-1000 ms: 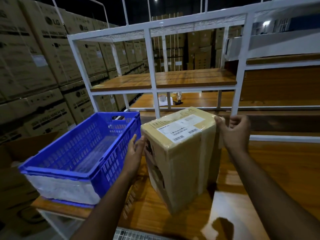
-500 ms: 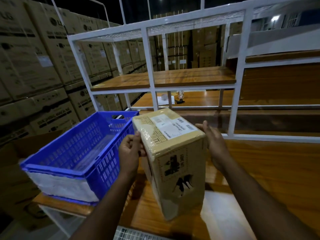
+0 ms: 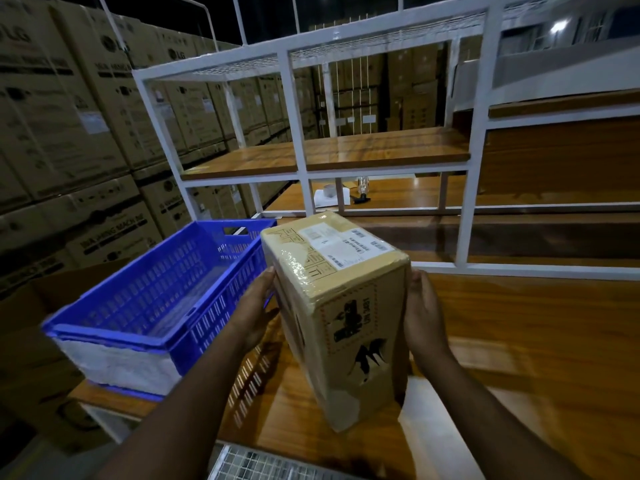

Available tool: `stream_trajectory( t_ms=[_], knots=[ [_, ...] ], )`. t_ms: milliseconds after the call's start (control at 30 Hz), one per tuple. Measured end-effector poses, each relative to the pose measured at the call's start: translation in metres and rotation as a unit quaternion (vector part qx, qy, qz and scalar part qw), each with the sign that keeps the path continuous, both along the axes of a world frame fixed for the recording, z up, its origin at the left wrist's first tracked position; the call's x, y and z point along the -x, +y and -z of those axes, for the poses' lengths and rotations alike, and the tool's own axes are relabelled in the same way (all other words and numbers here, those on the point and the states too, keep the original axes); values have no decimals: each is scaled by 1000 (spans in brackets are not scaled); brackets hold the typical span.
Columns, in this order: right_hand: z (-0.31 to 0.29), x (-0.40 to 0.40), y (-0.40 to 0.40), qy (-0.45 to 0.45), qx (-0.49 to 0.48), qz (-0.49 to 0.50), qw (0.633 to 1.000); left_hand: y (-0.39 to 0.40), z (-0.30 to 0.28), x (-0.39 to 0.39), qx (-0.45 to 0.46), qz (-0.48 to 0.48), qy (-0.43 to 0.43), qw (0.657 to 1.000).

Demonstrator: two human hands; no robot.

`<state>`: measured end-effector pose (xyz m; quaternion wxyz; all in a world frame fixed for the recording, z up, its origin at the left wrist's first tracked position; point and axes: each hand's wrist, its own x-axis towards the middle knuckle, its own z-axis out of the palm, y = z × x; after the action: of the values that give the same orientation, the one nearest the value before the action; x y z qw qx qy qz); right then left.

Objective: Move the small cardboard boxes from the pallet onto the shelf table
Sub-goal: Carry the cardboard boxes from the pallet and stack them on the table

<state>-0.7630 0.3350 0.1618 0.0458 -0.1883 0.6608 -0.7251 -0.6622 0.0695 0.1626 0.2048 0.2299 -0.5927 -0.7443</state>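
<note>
A small cardboard box [image 3: 346,306], wrapped in clear tape with white labels on top, stands on end on the wooden shelf table [image 3: 526,341], leaning slightly. Its printed end face is turned toward me. My left hand [image 3: 256,310] presses flat against the box's left side. My right hand [image 3: 424,317] lies flat against its right side, fingers straight. The box sits between both palms, its bottom edge on the tabletop.
A blue plastic crate [image 3: 156,299] sits on the table just left of the box. A white metal shelf frame [image 3: 298,133] with wooden boards rises behind. Stacked large cartons [image 3: 69,133] fill the left. A wire mesh surface [image 3: 263,465] shows at the bottom edge.
The box has been turned so its printed end faces me and has shifted a little left. My right hand dropped from the top far corner to the right side.
</note>
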Motion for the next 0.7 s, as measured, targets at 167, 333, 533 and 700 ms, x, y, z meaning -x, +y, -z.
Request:
stream_trajectory(
  t_ms=[167, 333, 533, 700],
  knots=[
    [-25, 17, -2, -5, 31, 59, 998, 14, -18, 0, 40, -49, 28, 998],
    [-82, 41, -13, -7, 60, 59, 996, 18, -71, 0, 138, -77, 91, 983],
    [-158, 47, -49, 47, 158, 33, 986, -2, -142, -4, 187, -114, 170, 961],
    [-194, 47, -112, 78, 169, 19, 982, -54, -181, -23, 221, -166, 219, 936]
  ],
)
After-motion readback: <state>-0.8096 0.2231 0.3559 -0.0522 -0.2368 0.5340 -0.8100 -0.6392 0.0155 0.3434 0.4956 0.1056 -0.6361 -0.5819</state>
